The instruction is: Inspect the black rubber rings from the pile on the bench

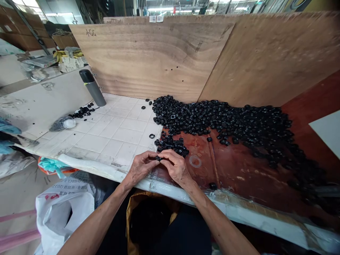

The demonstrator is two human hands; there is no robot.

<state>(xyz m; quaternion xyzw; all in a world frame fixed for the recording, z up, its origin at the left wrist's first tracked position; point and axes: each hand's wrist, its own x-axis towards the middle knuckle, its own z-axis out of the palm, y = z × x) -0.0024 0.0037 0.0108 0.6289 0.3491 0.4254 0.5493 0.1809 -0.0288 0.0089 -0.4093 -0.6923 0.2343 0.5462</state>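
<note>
Between the fingertips of both hands is a small black ring-shaped part (pixel 158 158), partly hidden by the fingers. My left hand (pixel 143 165) pinches it from the left, and my right hand (pixel 175 166) pinches it from the right. Both hands are over the front edge of the table. Just beyond them lies a small cluster of black ring parts (pixel 171 143). Farther back, a large heap of similar black parts (pixel 202 115) runs along the wooden board toward the right. One loose black ring (pixel 151 136) lies on the white tiled surface.
A grey bottle with a black lid (pixel 94 90) stands at the back left. Nearby are black scraps (pixel 83 111) and a clear plastic bag (pixel 62 124). A tall wooden board (pixel 159 60) closes the back. Below the edge are an open yellow-rimmed bag (pixel 129 216) and a white sack (pixel 63 209).
</note>
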